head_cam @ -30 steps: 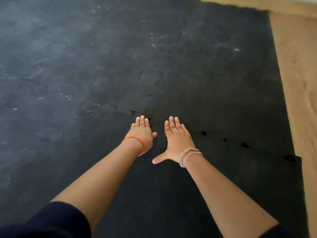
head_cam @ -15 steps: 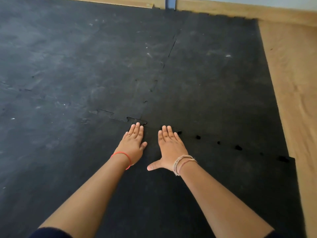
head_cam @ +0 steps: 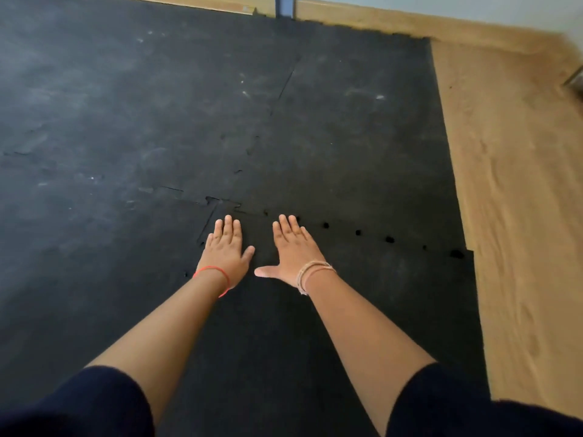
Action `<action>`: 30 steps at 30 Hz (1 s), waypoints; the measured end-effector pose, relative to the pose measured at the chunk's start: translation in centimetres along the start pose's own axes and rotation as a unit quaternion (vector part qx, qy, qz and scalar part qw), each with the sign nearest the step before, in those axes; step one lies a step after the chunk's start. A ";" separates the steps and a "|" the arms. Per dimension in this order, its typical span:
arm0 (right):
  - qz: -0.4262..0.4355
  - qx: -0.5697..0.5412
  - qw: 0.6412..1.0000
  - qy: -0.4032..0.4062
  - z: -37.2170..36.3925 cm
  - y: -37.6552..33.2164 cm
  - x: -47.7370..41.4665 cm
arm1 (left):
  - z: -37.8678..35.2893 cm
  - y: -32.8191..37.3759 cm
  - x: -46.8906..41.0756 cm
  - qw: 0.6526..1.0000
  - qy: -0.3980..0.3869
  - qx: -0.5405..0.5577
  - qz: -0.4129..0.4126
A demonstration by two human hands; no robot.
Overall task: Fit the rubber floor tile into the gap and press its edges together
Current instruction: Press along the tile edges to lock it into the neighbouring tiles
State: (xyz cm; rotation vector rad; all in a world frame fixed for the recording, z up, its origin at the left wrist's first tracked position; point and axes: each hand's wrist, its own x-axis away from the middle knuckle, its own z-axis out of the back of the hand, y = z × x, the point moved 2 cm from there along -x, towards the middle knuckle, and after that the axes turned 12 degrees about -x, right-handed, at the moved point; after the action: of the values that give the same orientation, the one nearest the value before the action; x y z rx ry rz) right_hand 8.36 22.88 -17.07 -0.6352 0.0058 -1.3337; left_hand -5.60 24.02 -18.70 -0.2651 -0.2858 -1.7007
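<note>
The black rubber floor tile with puzzle-cut edges (head_cam: 315, 326) lies flat on the floor at the near right corner of the dark matting, and both of the person's palms are planted on it close to its far edge. The fingers of the left hand (head_cam: 225, 250) are straight and held together, flat against the rubber, with the thumb angled out to the right; they grip nothing. The fingers of the right hand (head_cam: 295, 250) are likewise stretched flat and close together, the thumb splayed wide to the left, holding nothing. The two thumbs point toward each other but stay apart.

Just beyond the fingertips runs the far seam (head_cam: 356, 232), where a row of small dark holes shows between the interlocking teeth, trailing off to the right. To the left of the left hand, the side seam (head_cam: 208, 225) stands slightly open as a thin dark line.

A thin red band (head_cam: 213, 270) circles the left wrist, and pale corded bracelets (head_cam: 310, 271) wrap the right. Both forearms are bare, running back to dark sleeves (head_cam: 79, 405).

Around the tile spreads more dusty black rubber matting (head_cam: 126, 105), scuffed with whitish marks. Light wooden flooring (head_cam: 520, 216) borders the right side.
</note>
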 end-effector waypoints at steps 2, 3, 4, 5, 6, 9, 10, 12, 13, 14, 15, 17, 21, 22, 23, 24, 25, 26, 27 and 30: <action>-0.019 0.003 1.000 0.024 -0.6 1.3 1.8 | -0.5 0.9 1.0 1.000 0.005 0.006 -0.015; -0.024 0.007 0.999 0.022 -0.4 1.7 2.1 | -0.3 1.3 0.9 0.999 0.004 0.000 -0.036; -0.024 0.014 0.999 0.014 0.0 2.0 2.0 | -0.1 1.6 0.5 0.998 0.004 -0.006 -0.066; -0.023 0.023 0.999 0.003 0.3 2.0 1.8 | 0.2 2.0 0.2 0.996 0.003 -0.012 -0.093; -0.024 0.028 0.999 -0.007 0.4 1.8 1.6 | 0.4 2.4 -0.1 0.994 0.000 -0.015 -0.111; -0.039 0.042 0.998 -0.028 0.1 1.5 1.2 | 0.2 2.8 -0.7 0.993 0.003 -0.022 -0.115; -0.044 0.047 0.997 -0.036 0.0 1.6 1.0 | 0.0 2.7 -0.8 0.993 0.001 -0.033 -0.116; -0.053 0.045 0.996 -0.052 -0.1 1.9 0.5 | -0.3 2.6 -0.9 0.991 -0.002 -0.060 -0.119; -0.056 0.039 0.996 -0.061 -0.1 1.9 0.3 | -0.3 2.7 -1.0 0.991 -0.005 -0.068 -0.118; -0.057 0.033 0.996 -0.067 -0.2 1.9 0.2 | -0.1 2.8 -1.1 0.990 -0.008 -0.073 -0.117; -0.058 0.031 0.995 -0.072 -0.2 2.0 0.1 | 0.0 2.9 -1.2 0.990 -0.013 -0.075 -0.116; -0.064 0.029 0.993 -0.093 -0.2 1.9 0.1 | 0.4 3.0 -1.2 0.989 -0.031 -0.081 -0.116; -0.083 -0.008 0.989 -0.123 0.3 1.9 -0.5 | 1.2 3.2 -1.4 0.984 -0.071 -0.122 -0.108; -0.080 -0.008 0.992 -0.102 0.3 1.7 -0.3 | 1.4 3.5 -1.4 0.982 -0.082 -0.132 -0.103; -0.071 -0.012 0.995 -0.073 0.1 1.5 0.0 | 1.5 3.8 -1.4 0.982 -0.092 -0.137 -0.095; -0.058 -0.024 0.997 -0.042 -0.3 1.4 0.5 | 1.6 4.0 -1.2 0.982 -0.097 -0.136 -0.086; -0.044 -0.037 0.998 -0.011 -0.6 1.5 1.2 | 1.6 4.2 -1.0 0.984 -0.095 -0.130 -0.078; -0.035 -0.045 0.998 0.020 -0.9 1.9 2.1 | 1.4 4.2 -0.8 0.986 -0.086 -0.118 -0.075; -0.034 -0.046 0.997 0.046 -0.9 2.7 3.2 | 1.2 4.2 -0.4 0.989 -0.074 -0.103 -0.077; -0.064 -0.018 0.996 0.064 0.2 6.2 5.5 | 0.3 4.7 0.6 0.990 -0.029 -0.081 -0.112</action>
State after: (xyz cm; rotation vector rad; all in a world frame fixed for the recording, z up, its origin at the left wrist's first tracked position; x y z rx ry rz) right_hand 15.43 18.65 -17.63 -0.5865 0.0955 -1.4992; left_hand -1.06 22.89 -18.09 -0.4166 -0.2268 -1.9447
